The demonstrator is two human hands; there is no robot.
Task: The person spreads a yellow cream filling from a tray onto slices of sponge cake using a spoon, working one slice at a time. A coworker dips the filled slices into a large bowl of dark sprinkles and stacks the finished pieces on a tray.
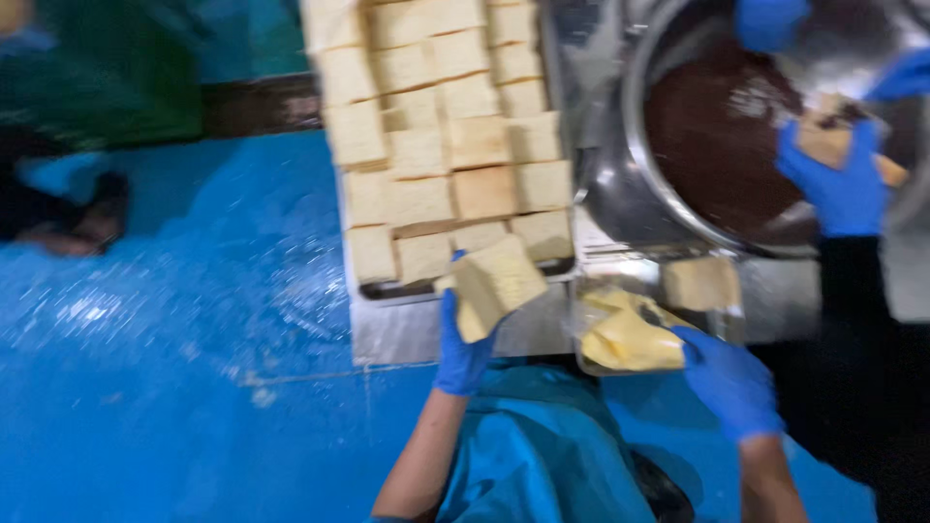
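Note:
My left hand (461, 341), in a blue glove, is shut on a pale square piece of sponge cake (496, 281), held tilted just in front of the near edge of a tray (387, 291). The tray holds several rows of the same cake squares (455, 145). My right hand (728, 380), also gloved in blue, grips the near right side of a clear tub (591, 310) that holds a soft yellow mass (630, 341). The picture is blurred by motion.
A large steel bowl (605, 184) of dark brown sauce (717, 145) stands to the right of the tray. A co-worker's blue-gloved hand (839, 186) holds a cake piece over it. Another cake square (701, 283) lies beside the tub. The steel tabletop (407, 334) stands over a blue floor (174, 387).

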